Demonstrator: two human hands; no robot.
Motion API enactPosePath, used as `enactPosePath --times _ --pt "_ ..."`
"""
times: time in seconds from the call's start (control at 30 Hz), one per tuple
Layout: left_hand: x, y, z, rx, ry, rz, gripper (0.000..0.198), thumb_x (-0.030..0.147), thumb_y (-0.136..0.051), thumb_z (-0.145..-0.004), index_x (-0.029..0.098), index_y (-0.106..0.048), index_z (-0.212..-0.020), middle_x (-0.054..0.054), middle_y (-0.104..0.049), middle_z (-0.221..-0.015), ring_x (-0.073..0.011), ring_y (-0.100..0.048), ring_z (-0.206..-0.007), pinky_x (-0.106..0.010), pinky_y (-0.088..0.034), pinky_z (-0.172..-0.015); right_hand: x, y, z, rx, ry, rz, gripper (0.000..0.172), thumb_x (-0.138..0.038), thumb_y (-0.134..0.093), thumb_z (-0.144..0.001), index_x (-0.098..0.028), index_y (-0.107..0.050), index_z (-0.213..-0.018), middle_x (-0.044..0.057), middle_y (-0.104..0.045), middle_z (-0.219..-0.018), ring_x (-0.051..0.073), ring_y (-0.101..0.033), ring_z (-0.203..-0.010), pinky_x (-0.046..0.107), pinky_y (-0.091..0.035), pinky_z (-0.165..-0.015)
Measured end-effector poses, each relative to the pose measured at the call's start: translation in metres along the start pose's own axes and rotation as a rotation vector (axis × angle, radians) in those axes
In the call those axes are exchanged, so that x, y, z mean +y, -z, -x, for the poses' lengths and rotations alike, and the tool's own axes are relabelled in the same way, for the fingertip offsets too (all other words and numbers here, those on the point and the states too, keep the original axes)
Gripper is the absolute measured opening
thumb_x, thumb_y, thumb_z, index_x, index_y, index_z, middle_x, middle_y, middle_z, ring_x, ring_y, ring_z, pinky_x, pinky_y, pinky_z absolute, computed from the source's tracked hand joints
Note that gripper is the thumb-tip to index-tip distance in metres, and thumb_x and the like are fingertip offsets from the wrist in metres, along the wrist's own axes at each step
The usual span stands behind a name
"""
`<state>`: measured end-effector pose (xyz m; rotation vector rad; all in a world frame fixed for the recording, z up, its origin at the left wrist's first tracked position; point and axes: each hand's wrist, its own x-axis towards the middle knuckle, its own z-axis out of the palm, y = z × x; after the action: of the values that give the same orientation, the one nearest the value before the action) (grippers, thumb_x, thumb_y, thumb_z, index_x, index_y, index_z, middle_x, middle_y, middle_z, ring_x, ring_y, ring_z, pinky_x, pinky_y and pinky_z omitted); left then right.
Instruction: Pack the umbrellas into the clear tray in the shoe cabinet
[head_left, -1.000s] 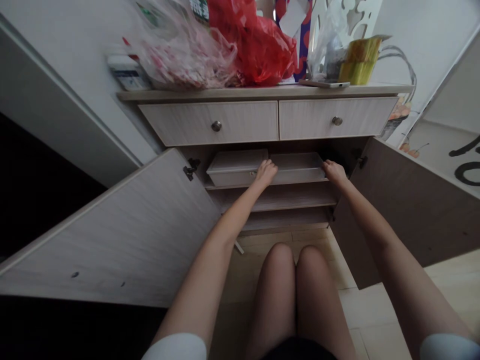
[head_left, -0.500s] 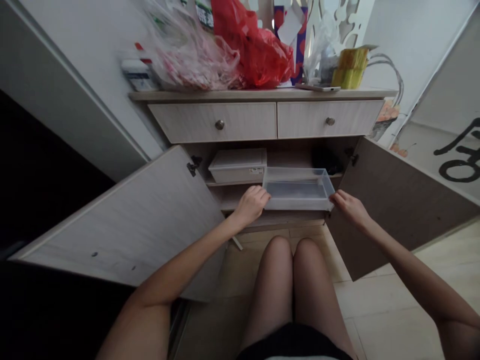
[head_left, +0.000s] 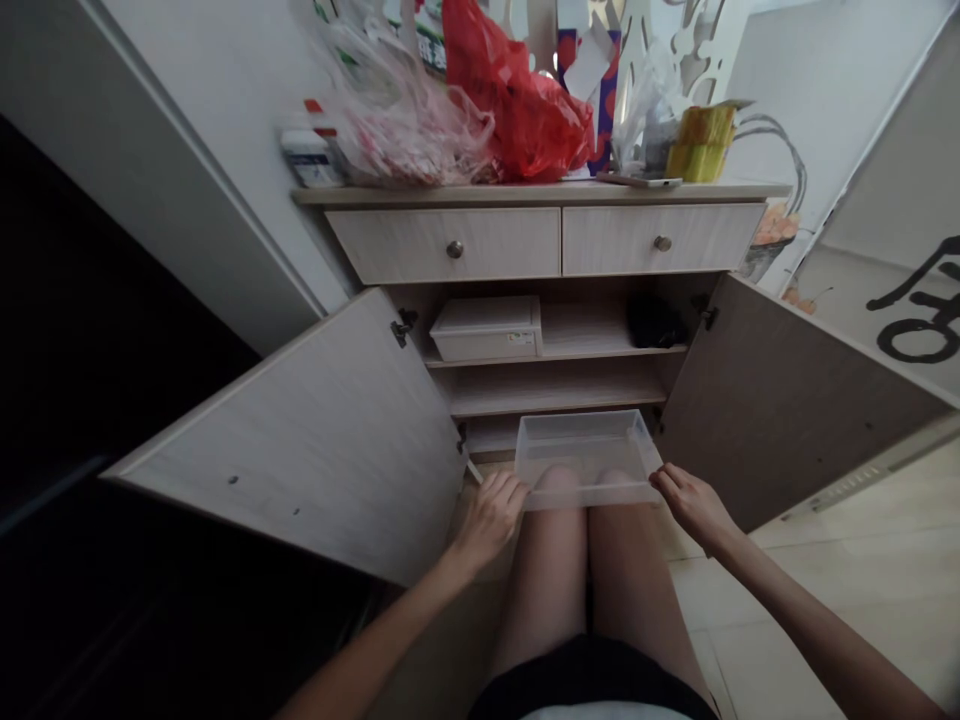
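Observation:
A clear plastic drawer bin (head_left: 589, 445), see-through and with nothing visible inside, is held level above my knees, in front of the open cabinet. My left hand (head_left: 493, 512) pinches its near left corner. At the near right corner, my right hand (head_left: 691, 505) grips the bin's edge with bent fingers. Behind the bin are the cabinet shelves (head_left: 555, 385). On the upper shelf, a white lidded box (head_left: 487, 330) stands at the left and a dark, soft-looking bundle (head_left: 654, 322) lies at the right.
Two cabinet doors, the left (head_left: 322, 440) and the right (head_left: 810, 400), swing out on either side of my arms. The cabinet top (head_left: 540, 194) carries a red plastic bag (head_left: 525, 110), a clear bag (head_left: 405, 130), a white bottle (head_left: 311, 158) and yellow tape rolls (head_left: 701, 143).
Both hands have drawn the clear bin away from the shelves, down and toward me, until it is over my knees. The middle shelf behind it now shows.

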<state>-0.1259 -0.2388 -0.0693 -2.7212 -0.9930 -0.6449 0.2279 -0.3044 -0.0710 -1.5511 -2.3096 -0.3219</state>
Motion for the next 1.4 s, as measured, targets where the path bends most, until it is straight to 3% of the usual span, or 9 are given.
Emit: enactPosePath --times 0.17,0.3,0.4,0.47,0.57,0.73,0.93,1.27,1.4 --pt "0.0 -0.014 0.01 0.078 0.177 0.211 0.018 0.023 -0.05 -0.092 0.021 -0.068 -0.091 -0.008 -0.068 -0.084 -0.0245 -0.062 -0.089 -0.04 -0.049 -0.08 -0.001 -0.002 -0.002 -0.002 0.042 -0.003 0.027 -0.006 -0.04 -0.093 -0.021 -0.062 -0.088 0.004 -0.064 -0.083 0.015 -0.063 -0.075 0.023 -0.049 -0.065" --pt "0.002 -0.038 0.005 0.254 0.648 0.564 0.043 0.046 -0.053 -0.09 0.021 -0.06 -0.123 -0.015 -0.063 -0.124 -0.0282 -0.055 -0.122 -0.047 -0.044 -0.102 0.003 0.002 -0.008 -0.075 0.08 0.012 0.025 -0.004 -0.044 -0.089 -0.021 -0.063 -0.089 0.005 -0.064 -0.083 0.015 -0.064 -0.075 0.023 -0.047 -0.063" --pt "0.009 -0.054 -0.004 0.185 1.036 0.973 0.053 0.05 -0.045 -0.092 0.026 -0.05 -0.139 -0.011 -0.052 -0.145 -0.0248 -0.042 -0.14 -0.044 -0.038 -0.112 0.005 0.01 -0.015 -0.195 0.083 0.021 0.013 -0.016 -0.053 -0.09 -0.021 -0.066 -0.088 0.004 -0.067 -0.087 0.015 -0.064 -0.067 0.024 -0.042 -0.056" --pt "0.014 -0.059 -0.008 0.088 1.133 1.263 0.053 0.05 -0.042 -0.092 0.028 -0.05 -0.14 -0.007 -0.051 -0.148 -0.0231 -0.041 -0.142 -0.041 -0.038 -0.113 0.009 0.017 -0.025 -0.238 0.038 0.027 0.017 -0.035 -0.058 -0.092 -0.022 -0.068 -0.092 0.005 -0.069 -0.095 0.014 -0.064 -0.063 0.024 -0.04 -0.053" --pt "0.018 -0.058 -0.009 0.066 1.151 1.425 0.056 0.051 -0.047 -0.09 0.031 -0.05 -0.141 -0.003 -0.049 -0.15 -0.0238 -0.039 -0.143 -0.043 -0.034 -0.116 0.025 0.022 -0.061 -0.18 -0.093 0.029 0.034 -0.051 -0.052 -0.093 -0.025 -0.069 -0.105 0.007 -0.069 -0.105 0.016 -0.067 -0.073 0.024 -0.041 -0.057" --pt "0.016 -0.059 -0.007 0.049 1.206 1.372 0.065 0.062 -0.049 -0.085 0.03 -0.05 -0.142 -0.004 -0.045 -0.153 -0.0278 -0.039 -0.143 -0.048 -0.03 -0.118 0.089 0.002 -0.167 -0.023 -0.425 0.062 0.035 -0.039 -0.046 -0.097 -0.018 -0.065 -0.119 0.013 -0.066 -0.115 0.023 -0.063 -0.102 0.028 -0.047 -0.076" --pt "0.016 -0.067 -0.001 0.072 1.167 1.308 0.074 0.073 -0.044 -0.083 0.027 -0.051 -0.14 -0.008 -0.05 -0.148 -0.0283 -0.038 -0.143 -0.045 -0.032 -0.118 0.149 -0.037 -0.263 -0.076 -0.724 0.114 0.044 -0.033 -0.047 -0.096 -0.005 -0.058 -0.128 0.025 -0.058 -0.125 0.032 -0.056 -0.115 0.036 -0.046 -0.085" --pt "0.009 -0.071 0.005 0.028 1.228 1.276 0.081 0.077 -0.042 -0.082 0.023 -0.049 -0.142 -0.01 -0.048 -0.15 -0.0299 -0.034 -0.145 -0.044 -0.029 -0.119 0.157 -0.073 -0.283 -0.096 -0.853 0.16 0.037 -0.01 -0.041 -0.092 -0.002 -0.059 -0.124 0.03 -0.061 -0.114 0.03 -0.061 -0.112 0.04 -0.044 -0.091" --pt "0.011 -0.072 0.006 0.045 1.185 1.316 0.087 0.077 -0.042 -0.082 0.017 -0.045 -0.145 -0.012 -0.046 -0.151 -0.0301 -0.036 -0.143 -0.042 -0.026 -0.12 0.157 -0.074 -0.281 -0.092 -0.898 0.148 0.04 -0.02 -0.054 -0.091 -0.004 -0.054 -0.128 0.028 -0.059 -0.115 0.031 -0.063 -0.108 0.04 -0.046 -0.089"
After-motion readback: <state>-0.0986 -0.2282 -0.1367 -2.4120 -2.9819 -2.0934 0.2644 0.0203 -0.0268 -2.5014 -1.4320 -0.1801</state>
